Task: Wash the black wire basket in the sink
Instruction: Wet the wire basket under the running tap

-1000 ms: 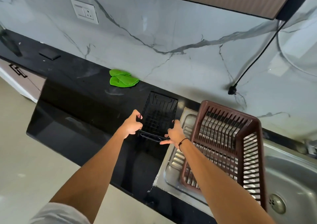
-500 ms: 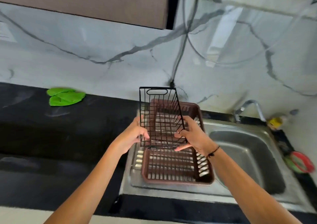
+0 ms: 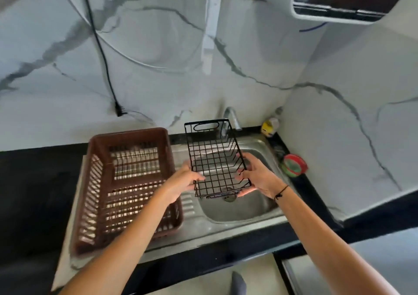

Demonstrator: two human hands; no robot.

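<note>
The black wire basket (image 3: 214, 156) hangs in the air above the steel sink (image 3: 244, 206), tilted with its far end raised toward the tap (image 3: 230, 116). My left hand (image 3: 185, 181) grips its near left side. My right hand (image 3: 255, 175) grips its near right side and corner. The sink drain shows through the wires at the basket's near end. The sink bowl holds nothing else that I can see.
A brown plastic dish rack (image 3: 126, 188) sits on the drainboard left of the sink. A small bottle (image 3: 270, 126) and a red-and-green round thing (image 3: 294, 166) stand on the black counter to the right. A black plug cable (image 3: 106, 68) hangs down the marble wall.
Both hands have carried the basket rightward from above the brown rack to above the sink bowl. The view has swung right with it.
</note>
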